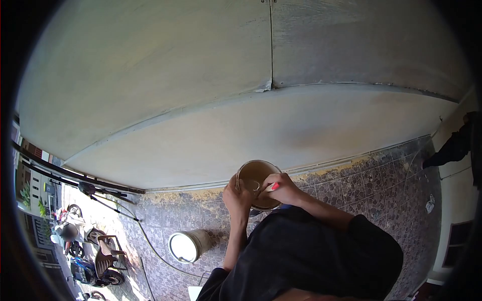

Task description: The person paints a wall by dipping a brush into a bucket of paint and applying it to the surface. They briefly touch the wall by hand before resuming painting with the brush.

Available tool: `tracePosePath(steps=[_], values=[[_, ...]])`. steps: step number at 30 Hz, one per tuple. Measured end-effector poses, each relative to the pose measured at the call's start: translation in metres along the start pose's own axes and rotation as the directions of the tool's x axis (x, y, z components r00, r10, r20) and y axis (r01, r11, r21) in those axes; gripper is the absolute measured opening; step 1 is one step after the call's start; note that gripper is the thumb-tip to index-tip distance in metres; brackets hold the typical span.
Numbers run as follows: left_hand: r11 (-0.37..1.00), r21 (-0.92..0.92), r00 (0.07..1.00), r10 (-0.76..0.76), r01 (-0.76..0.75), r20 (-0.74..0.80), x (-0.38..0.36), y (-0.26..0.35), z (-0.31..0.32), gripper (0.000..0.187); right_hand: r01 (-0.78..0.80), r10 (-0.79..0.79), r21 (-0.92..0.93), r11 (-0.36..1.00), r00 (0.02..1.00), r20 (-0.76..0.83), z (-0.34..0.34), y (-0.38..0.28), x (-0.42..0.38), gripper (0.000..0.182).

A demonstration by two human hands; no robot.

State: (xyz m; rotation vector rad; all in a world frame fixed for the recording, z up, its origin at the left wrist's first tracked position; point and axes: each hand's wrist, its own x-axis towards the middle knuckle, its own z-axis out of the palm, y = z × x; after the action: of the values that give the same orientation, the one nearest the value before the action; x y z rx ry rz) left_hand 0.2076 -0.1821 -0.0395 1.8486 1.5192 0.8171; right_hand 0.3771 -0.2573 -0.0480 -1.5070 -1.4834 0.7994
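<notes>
A bucket is in front of my body, close to the foot of the wall, its inside coated beige with a little pale liquid visible. My left hand is closed over the bucket's left rim, with its fingers partly hidden inside. My right hand, above the right side of the bucket, is closed around a paintbrush with a red handle end. The brush points down into the bucket, and its bristles cannot be made out clearly.
A beige panelled wall rises ahead. On the patterned tile floor stands a white-topped bucket, near a dark hose. Motorbikes and a brown chair are at left. Another person's dark-clothed leg shows at right.
</notes>
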Motion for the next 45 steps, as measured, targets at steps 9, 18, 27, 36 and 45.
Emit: tracePosePath(steps=[9,18,27,36,45], values=[[1.0,-0.003,1.0,-0.011,0.011,-0.009,0.015,0.017,-0.003,0.027,-0.089,0.1,0.072,0.993,0.982,-0.159,-0.014,-0.01,0.017,0.028],[0.995,-0.066,0.994,-0.078,0.072,-0.079,0.021,0.014,0.012,0.028,-0.132,0.113,0.328,0.935,0.991,0.077,-0.034,0.014,0.036,0.02],[0.982,-0.131,0.98,-0.155,0.138,-0.127,0.022,0.013,0.02,0.029,-0.168,0.177,0.513,0.842,0.984,0.033,-0.053,0.03,0.06,0.019],[0.984,-0.133,0.982,-0.136,0.118,-0.131,0.033,0.023,0.019,0.027,-0.134,0.184,0.349,0.928,0.976,-0.115,-0.059,0.028,0.062,0.021],[0.99,-0.108,0.981,-0.103,0.086,-0.163,0.036,0.017,0.027,0.028,0.24,-0.246,-0.087,0.967,0.967,-0.069,-0.03,0.027,0.075,0.021]])
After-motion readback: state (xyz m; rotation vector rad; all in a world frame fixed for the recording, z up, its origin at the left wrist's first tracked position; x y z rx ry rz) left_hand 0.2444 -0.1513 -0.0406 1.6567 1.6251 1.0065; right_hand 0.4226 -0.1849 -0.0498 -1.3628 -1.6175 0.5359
